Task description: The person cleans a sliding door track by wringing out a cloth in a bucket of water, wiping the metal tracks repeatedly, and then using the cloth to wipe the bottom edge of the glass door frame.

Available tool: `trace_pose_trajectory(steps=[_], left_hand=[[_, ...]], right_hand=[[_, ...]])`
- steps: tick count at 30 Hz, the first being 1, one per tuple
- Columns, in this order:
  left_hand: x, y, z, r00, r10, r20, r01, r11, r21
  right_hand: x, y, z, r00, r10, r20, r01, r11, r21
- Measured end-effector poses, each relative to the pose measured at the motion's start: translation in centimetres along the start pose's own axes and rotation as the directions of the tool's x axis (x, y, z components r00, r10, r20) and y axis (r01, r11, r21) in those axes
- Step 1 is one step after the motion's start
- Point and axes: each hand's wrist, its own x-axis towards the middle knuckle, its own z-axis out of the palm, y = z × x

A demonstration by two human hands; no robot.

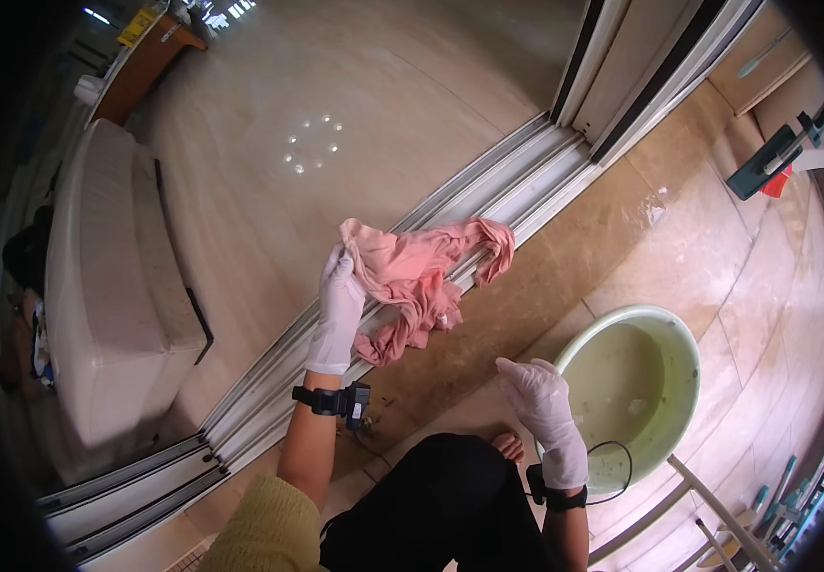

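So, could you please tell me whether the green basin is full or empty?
Partly filled: the green basin holds murky water below its rim, with small bits floating.

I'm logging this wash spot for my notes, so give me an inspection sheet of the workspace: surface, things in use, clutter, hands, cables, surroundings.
Surface: glossy tan tiled floor, with a wet-looking patch by the sliding door track.
Things in use: pink cloth, crumpled and hanging; pale green basin holding cloudy water.
Clutter: teal-handled tool leaning at upper right; rack legs at lower right.
Hands: left hand, white-gloved, grips the cloth; right hand, white-gloved, open and empty beside the basin.
Cables: thin black cable looping from the right wrist band.
Surroundings: cream sofa indoors, beyond the track.
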Motion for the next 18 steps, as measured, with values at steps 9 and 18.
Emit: trace_pose_trajectory(steps=[9,18], left_hand=[[2.1,-2.7,-5.8,0.981,-0.111,-0.160,0.174,0.867,0.466],[0.0,-5.4,0.9,0.846,0.377,0.377,-0.345,-0.150,0.926]], right_hand=[[-0.5,-0.4,1.5,0.999,0.015,0.043,-0.011,0.997,-0.076],[-1.1,0.1,0.8,0.995,0.053,0.085,-0.043,0.993,-0.114]])
